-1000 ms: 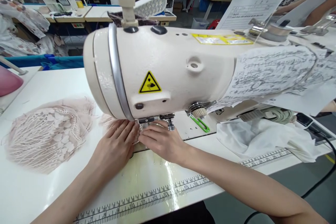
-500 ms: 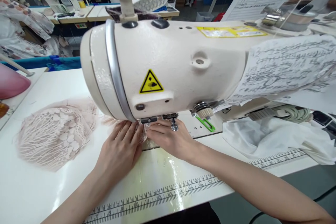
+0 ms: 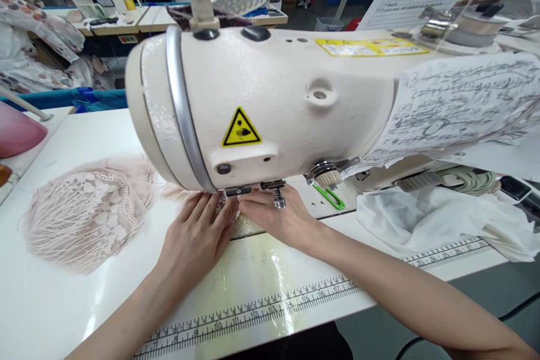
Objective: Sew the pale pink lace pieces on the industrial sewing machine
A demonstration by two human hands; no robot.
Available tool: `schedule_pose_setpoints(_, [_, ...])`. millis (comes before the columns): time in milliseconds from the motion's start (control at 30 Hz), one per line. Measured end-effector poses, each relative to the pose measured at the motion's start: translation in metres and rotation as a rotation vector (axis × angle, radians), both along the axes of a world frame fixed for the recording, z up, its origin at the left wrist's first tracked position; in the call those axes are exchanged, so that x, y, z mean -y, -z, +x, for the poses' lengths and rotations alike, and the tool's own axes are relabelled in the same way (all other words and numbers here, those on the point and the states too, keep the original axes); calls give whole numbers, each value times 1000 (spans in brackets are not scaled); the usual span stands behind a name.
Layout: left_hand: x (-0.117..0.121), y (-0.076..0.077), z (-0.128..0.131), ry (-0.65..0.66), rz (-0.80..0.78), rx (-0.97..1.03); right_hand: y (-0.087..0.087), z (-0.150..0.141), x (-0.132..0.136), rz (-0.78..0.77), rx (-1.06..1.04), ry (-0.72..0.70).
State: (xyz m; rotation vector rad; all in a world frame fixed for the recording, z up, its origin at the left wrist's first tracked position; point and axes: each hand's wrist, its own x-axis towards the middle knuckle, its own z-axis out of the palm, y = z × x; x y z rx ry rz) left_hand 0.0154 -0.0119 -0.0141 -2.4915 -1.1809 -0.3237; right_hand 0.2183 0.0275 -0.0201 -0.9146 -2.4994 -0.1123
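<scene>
Under the head of a cream sewing machine, both my hands are close together at the needle area. My left hand lies with its fingers stretched out over pale pink lace fabric, pressing it down. My right hand is closed, its fingers bent at the near edge of the lace, just right of the left index finger. The machine hides the right fingertips, the needle and most of this fabric. Another pale pink lace piece lies flat on the table to the left, apart from my hands.
A green thread snipper rests on the machine bed beyond my right hand. White cloth lies to the right. A ruler strip runs along the table's front edge. A pink cone stands far left. Handwritten paper covers the machine arm.
My left index finger has shifted slightly right over the lace. My right fingers have slid a little away to the right, baring more of the metal plate between the hands.
</scene>
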Motion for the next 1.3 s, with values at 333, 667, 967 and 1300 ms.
schedule_pose_setpoints(333, [0,3,-2,77,63,20,13,-1,-3,-72,-66,57])
schedule_pose_setpoints(667, [1,1,-9,160,73,56,2,2,10,-83,-111,39])
schedule_pose_setpoints(967, [-2,-2,-10,135,41,51,2,-1,12,-112,-63,55])
schedule_pose_setpoints(1300, [-1,-2,-6,94,19,61,-2,-5,15,-69,1,113])
